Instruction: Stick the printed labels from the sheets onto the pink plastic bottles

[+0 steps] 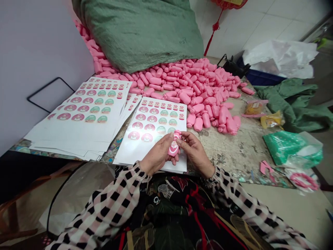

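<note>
My left hand and my right hand meet above a sticker sheet, both holding a small pink plastic bottle. Its lower end shows a round label or sticker, and my fingers hide most of its top. The sheet carries rows of round pink and green stickers, and a few near my hands are hidden. To its left lies a stack of similar sheets. A large heap of pink bottles spreads across the worn table behind my hands.
A green sack rests behind the heap. To the right lie green cloth, a green plastic bag, small yellow packets, and a white plastic bag. A blue crate stands at the far edge.
</note>
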`<control>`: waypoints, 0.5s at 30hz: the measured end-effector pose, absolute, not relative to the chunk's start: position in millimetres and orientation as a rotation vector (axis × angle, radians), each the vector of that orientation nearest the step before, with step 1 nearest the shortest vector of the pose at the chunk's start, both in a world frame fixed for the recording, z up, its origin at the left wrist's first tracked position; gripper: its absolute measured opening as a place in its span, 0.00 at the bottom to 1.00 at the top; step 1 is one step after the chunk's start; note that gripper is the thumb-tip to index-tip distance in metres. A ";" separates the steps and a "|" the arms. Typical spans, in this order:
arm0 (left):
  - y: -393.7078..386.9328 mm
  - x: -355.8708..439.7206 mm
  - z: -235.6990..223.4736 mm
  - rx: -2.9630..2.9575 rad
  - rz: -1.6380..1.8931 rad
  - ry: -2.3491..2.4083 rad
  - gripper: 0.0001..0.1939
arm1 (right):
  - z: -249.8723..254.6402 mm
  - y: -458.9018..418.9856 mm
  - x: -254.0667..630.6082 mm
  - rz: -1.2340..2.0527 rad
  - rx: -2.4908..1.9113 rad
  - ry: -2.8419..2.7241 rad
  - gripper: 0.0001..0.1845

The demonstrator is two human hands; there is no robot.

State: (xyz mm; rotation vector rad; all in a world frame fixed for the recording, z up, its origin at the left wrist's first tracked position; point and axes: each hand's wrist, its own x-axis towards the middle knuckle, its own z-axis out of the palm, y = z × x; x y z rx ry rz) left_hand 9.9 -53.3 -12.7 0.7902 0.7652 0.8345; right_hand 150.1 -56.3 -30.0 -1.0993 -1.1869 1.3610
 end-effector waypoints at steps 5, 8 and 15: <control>-52.6 9.3 -13.9 0.744 0.825 0.742 0.20 | -27.8 -58.3 151.2 1.378 -1.066 -1.202 0.17; -53.7 9.7 -13.1 0.745 0.840 0.754 0.19 | -27.2 -60.0 149.3 1.391 -1.101 -1.180 0.19; -54.8 9.0 -14.5 0.795 0.886 0.793 0.22 | -31.1 -61.4 149.4 1.442 -1.047 -1.213 0.21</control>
